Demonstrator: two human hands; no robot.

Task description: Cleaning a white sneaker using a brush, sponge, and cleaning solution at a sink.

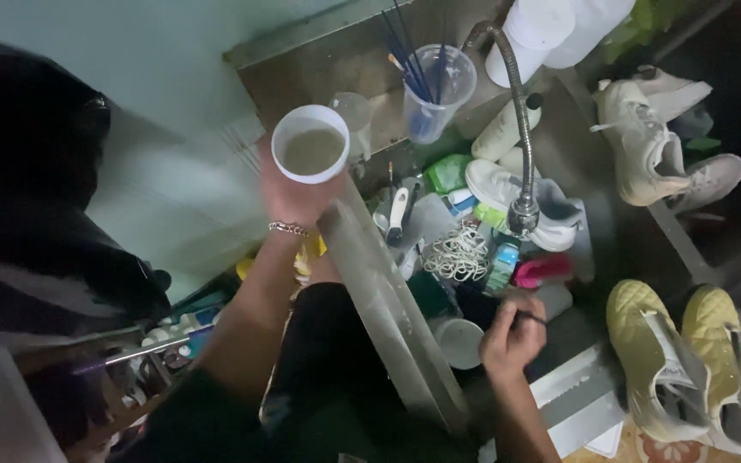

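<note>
We've got the white cup (310, 144) raised in our left hand (295, 193), fingers wrapped beneath it, murky beige liquid inside, above the cluttered sink (598, 214). Our right hand (512, 336) pinches a thin dark brush (529, 318) near the sink's front.

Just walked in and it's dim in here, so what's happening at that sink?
A person's left hand holds up a white round cup of cloudy liquid. The right hand pinches a thin dark brush handle low over the cluttered metal sink, near white sneakers under the flexible metal faucet. Yellow sneakers sit at the right.
</note>
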